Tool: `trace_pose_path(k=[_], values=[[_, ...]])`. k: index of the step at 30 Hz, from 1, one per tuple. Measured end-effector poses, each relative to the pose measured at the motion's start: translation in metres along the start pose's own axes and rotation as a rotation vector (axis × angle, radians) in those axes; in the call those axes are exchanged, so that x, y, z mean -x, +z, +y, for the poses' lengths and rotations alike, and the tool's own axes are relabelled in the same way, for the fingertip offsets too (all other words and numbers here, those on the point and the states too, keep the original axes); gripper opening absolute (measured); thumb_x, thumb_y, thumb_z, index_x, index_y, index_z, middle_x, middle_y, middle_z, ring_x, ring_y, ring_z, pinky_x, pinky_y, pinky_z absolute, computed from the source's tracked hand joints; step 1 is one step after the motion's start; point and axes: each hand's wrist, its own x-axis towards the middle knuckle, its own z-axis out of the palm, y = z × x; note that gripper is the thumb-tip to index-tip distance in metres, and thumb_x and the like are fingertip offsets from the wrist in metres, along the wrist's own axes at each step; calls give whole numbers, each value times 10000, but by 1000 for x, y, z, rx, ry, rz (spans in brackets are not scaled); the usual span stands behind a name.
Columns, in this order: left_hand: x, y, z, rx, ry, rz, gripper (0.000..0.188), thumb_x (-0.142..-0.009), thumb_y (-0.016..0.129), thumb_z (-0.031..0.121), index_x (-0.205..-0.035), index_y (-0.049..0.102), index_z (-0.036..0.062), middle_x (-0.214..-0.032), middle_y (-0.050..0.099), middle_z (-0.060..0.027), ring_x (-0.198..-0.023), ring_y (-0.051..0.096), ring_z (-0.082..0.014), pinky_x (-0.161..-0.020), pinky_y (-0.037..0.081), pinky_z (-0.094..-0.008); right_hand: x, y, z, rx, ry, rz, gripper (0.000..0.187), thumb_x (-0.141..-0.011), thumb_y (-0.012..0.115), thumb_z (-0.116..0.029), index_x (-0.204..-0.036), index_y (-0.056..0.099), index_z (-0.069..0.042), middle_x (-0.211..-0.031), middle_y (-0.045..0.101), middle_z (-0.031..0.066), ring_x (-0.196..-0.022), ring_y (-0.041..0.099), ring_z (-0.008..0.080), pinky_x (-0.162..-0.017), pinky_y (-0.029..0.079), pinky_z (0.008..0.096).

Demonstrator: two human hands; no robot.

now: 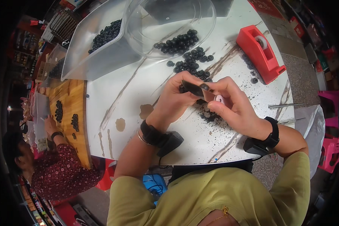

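Observation:
Over the white table, my two hands meet in front of me. My left hand (173, 98) is closed on a bent strip of what looks like sandpaper (192, 88), dark on one face and brown on the other. My right hand (235, 107) is closed in a pinch at the strip's other end, with a black bead (204, 86) at its fingertips against the strip. A small pale pink-white patch shows at a right fingertip; I cannot tell what it is. Loose black beads (192, 60) lie just beyond my hands, and black crumbs (211, 116) are scattered beneath them.
A clear round tray (213, 22) with black beads stands beyond, beside a translucent bin (101, 62) of beads. To the right are a red tape dispenser (260, 54) and a metal rod (286, 105). At left, another person (60, 169) reaches over a wooden table (69, 98) with bead piles.

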Motion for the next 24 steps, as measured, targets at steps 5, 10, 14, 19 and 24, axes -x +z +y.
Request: trace_pose_path(k=[5,10,14,19,24], values=[[0,-6,-1,-46,4,-12,204,-722,575,-94,-882,530,24,-880,579,-77,-807,570,-130,-687,450,-232,1,1,1,-41,15,10,307,-835,532,-41,-1109,395,-25,-932,474,32,-869,442,90,-785,352,230],[0,-6,0,-70,-6,-18,210,-712,573,-107,-873,533,21,-882,576,-73,-811,568,-128,-691,450,-235,1,0,1,-18,14,3,306,-835,528,-38,-1108,392,-25,-962,488,44,-879,448,93,-780,361,233],[0,-5,1,-89,4,0,219,-706,566,-125,-868,536,18,-882,575,-70,-814,567,-128,-708,455,-248,0,0,0,-5,5,-3,300,-838,523,-36,-1108,392,-25,-982,492,49,-885,449,94,-777,366,231],[0,-3,2,-82,4,5,224,-705,570,-130,-870,538,19,-882,575,-67,-817,567,-126,-716,456,-249,0,0,0,-40,3,-10,299,-844,517,-40,-1113,386,-27,-981,487,49,-903,453,90,-768,376,225],[0,-5,3,-112,-8,-9,228,-700,576,-132,-866,542,19,-879,577,-58,-824,565,-118,-720,453,-233,1,1,-1,-57,8,-1,299,-844,517,-43,-1111,384,-23,-963,468,36,-906,457,84,-764,371,216]])
